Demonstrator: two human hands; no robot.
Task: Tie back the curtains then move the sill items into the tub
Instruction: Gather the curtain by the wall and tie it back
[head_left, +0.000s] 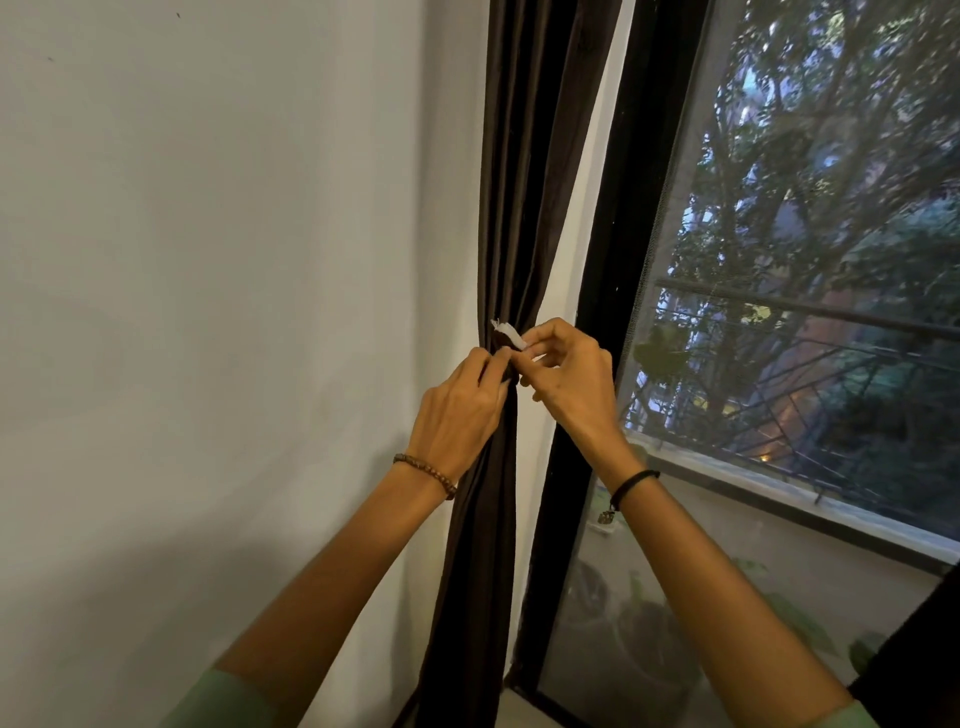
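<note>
A dark brown curtain (524, 182) hangs gathered into a narrow bunch between the white wall and the black window frame. A white tie strip (508, 332) sticks out at the gathered waist. My right hand (563, 371) pinches the strip's end between thumb and forefinger. My left hand (462, 410) holds the bunched curtain just left of it, fingertips curled into the fabric at the tie. The part of the tie that wraps behind the curtain is hidden. Neither the tub nor the sill items can be made out.
A black window frame (597, 312) stands right of the curtain, with a mesh screen, trees and a metal railing (810, 312) outside. A pale outer ledge (779, 483) runs below the pane. Dim potted plants (644, 623) show behind the lower glass. The plain white wall (234, 312) fills the left.
</note>
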